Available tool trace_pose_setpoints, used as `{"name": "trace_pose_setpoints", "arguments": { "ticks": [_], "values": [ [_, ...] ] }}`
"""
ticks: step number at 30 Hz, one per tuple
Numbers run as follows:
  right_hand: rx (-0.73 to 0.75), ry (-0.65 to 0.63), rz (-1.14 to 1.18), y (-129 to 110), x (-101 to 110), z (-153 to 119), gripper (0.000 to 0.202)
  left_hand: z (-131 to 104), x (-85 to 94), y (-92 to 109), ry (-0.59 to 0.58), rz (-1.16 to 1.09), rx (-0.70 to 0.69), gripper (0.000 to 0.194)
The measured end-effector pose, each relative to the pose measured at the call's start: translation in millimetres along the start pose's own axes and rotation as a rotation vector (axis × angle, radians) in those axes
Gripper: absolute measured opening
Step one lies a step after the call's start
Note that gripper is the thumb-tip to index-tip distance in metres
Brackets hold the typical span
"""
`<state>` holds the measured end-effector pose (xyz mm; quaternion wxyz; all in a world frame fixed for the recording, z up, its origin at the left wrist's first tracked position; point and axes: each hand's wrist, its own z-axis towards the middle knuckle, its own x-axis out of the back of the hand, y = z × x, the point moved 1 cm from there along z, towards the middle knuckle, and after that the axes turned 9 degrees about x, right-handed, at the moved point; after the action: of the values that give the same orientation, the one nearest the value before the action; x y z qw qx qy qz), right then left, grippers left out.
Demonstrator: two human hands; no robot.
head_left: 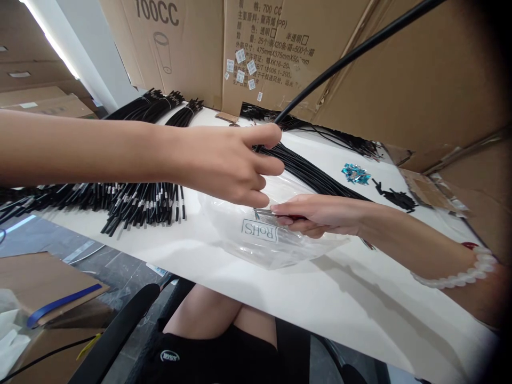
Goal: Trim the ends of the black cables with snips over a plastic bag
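My left hand (236, 165) reaches in from the left above the table with its fingers curled. A black cable (340, 69) runs from the upper right down into this hand, passing by the index finger. Just below it, my right hand (316, 213) closes around a slim metal-tipped tool (296, 217) with a dark red handle; its exact kind is partly hidden by the fingers. The tool's tip lies close under the left hand's lower fingers, near thin strands. Beneath both hands lies a clear plastic bag (224, 229) printed RoHS.
Bundles of black cables (144, 205) with pale labels cover the table's left side. More cables (320, 173) stretch behind my hands. Blue foil scraps (356, 174) and short black pieces (396, 198) lie at right. Large cardboard boxes (192, 53) stand behind the white table (340, 314).
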<state>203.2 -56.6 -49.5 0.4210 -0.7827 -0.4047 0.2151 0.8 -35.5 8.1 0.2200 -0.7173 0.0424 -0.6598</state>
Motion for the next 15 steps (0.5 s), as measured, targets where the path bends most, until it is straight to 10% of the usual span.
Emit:
{"name": "trace_pose_setpoints", "arguments": {
  "ticks": [15],
  "values": [
    [0.071,-0.009,-0.163,-4.6,3.9,4.8,0.054,-2.5,-2.3,-0.2,-0.103,0.118,-0.032,0.034]
  ]
}}
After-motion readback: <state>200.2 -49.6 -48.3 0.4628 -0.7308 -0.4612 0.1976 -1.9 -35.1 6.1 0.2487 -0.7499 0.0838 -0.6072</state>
